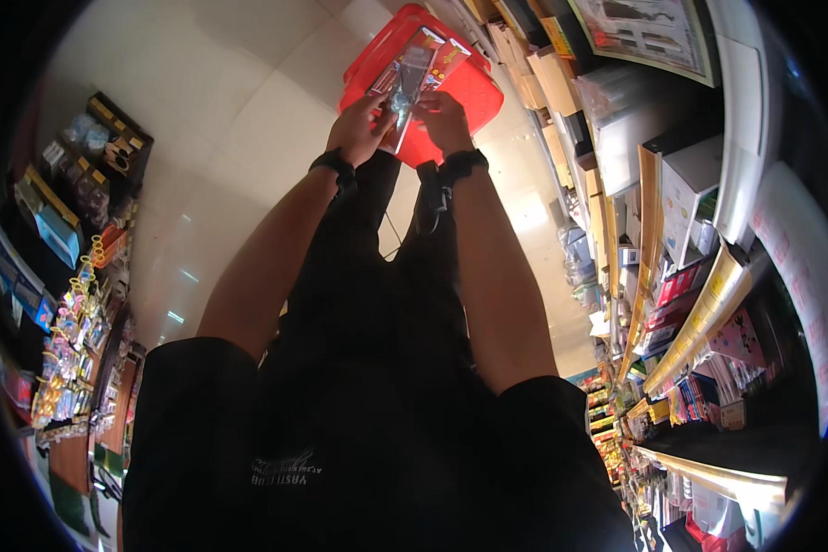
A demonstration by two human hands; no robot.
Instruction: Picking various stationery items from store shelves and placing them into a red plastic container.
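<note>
My left hand [361, 129] grips a glossy clear plastic packet [408, 79] by its lower left edge. Light glints off the film, and what lies inside is hard to make out. At the packet's right edge the bent fingers of my right hand [447, 123] pinch it. Under and beside it are flat printed packets [453, 56] with red and yellow tops, partly hidden by the clear one. Below all of these stands a red plastic stool [475, 103] with a textured top. Each wrist wears a black band.
Tall shelves [617, 241] with boxes, books and packets run along my right. To the left, a display rack [76, 345] holds many small hanging goods, near dark trays [119, 141] of items. Pale glossy floor tiles [200, 138] lie between. My legs are just below the stool.
</note>
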